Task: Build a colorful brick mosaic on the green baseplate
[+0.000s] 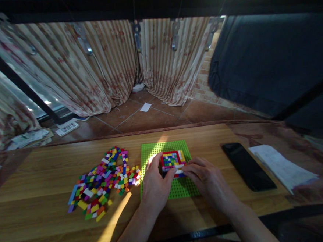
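A green baseplate (152, 151) lies on the wooden table (43, 169) in front of me. On it stands a square block of small coloured bricks (172, 159) with a red border. My left hand (155, 183) rests on the plate, its fingers curled against the block's left side. My right hand (205, 177) lies to the right, fingertips pressed together at the block's near edge. Whether either hand pinches a small brick is hidden. A pile of loose coloured bricks (103, 180) spreads out to the left of the plate.
A black phone (247, 165) lies flat to the right of the plate, with a white paper pad (282, 166) beyond it. Behind the table are a tiled floor, striped curtains (102, 66) and a dark cloth (270, 58). Papers (30, 137) lie on the floor at left.
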`<state>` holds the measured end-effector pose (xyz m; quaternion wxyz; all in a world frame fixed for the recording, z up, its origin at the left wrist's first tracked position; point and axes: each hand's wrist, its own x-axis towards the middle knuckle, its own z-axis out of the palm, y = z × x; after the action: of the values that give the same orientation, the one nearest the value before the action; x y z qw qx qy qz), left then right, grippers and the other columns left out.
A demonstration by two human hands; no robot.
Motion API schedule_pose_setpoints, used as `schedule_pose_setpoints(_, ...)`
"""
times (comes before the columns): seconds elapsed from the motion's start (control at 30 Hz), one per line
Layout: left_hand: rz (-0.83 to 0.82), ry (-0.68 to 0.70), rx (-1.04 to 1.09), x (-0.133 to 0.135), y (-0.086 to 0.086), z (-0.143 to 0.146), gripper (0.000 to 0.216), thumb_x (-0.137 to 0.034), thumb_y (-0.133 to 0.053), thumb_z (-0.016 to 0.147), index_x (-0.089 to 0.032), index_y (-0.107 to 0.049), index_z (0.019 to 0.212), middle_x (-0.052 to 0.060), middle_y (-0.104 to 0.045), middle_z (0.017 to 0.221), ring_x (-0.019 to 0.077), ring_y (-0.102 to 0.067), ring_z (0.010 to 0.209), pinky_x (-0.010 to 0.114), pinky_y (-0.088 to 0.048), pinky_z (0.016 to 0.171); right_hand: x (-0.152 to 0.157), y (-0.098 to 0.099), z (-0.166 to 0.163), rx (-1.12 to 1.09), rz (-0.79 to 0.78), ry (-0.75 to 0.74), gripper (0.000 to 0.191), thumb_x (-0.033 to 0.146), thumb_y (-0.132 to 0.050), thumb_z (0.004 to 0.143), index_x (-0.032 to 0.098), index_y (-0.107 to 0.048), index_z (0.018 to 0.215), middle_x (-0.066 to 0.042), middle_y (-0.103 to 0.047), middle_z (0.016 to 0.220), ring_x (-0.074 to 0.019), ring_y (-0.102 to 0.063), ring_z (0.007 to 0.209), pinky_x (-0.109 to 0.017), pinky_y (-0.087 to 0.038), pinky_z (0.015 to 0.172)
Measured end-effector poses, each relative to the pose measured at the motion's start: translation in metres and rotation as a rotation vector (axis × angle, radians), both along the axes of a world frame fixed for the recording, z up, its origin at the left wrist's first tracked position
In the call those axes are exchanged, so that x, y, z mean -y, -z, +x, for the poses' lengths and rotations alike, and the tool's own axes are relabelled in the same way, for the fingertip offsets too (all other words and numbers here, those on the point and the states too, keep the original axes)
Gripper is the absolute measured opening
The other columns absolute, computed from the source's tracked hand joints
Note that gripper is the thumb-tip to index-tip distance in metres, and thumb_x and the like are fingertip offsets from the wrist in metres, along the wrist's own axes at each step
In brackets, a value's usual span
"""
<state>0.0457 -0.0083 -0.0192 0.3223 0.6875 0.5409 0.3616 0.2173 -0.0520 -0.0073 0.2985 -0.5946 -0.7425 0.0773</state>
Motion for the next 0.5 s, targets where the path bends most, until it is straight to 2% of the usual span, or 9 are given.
schedule_pose_setpoints(0.27,-0.031,-0.018,-0.005,0.001,0.002,0.003,0.051,-0.029,-0.065,0.077,-0.017,-0.053,0.126,0.012,-0.062,0.118,0.0259,-0.058,0.108,0.044,-0.047,0.093,-0.003,0.002,0.002,-0.121,-0.076,-0.006,0.019,0.025,-0.057,0.089,0.024,-0.072,0.079,-0.002,-0.066,0.084,-0.0141,-0.062,0.076,-0.025,-0.049,0.067)
schedule_pose_setpoints(0.43,0.000,0.013,0.010,0.001,0.002,-0.001,0.052,-0.033,-0.064,0.079,-0.018,-0.051,0.127,0.012,-0.062,0.119,0.0264,-0.059,0.109,0.044,-0.048,0.093,-0.002,0.002,0.005,-0.345,-0.204,0.012,0.013,0.029,-0.061,0.087,0.025,-0.072,0.082,-0.002,-0.069,0.085,-0.0149,-0.065,0.076,-0.026,-0.051,0.067)
schedule_pose_setpoints(0.5,-0.010,0.028,0.021,0.001,0.002,-0.003,0.051,-0.035,-0.062,0.081,-0.018,-0.051,0.128,0.012,-0.061,0.122,0.0266,-0.058,0.111,0.044,-0.047,0.094,-0.004,0.001,0.010,-0.430,-0.198,0.050,0.013,0.033,-0.064,0.084,0.024,-0.073,0.084,-0.002,-0.070,0.084,-0.0157,-0.066,0.075,-0.026,-0.053,0.066)
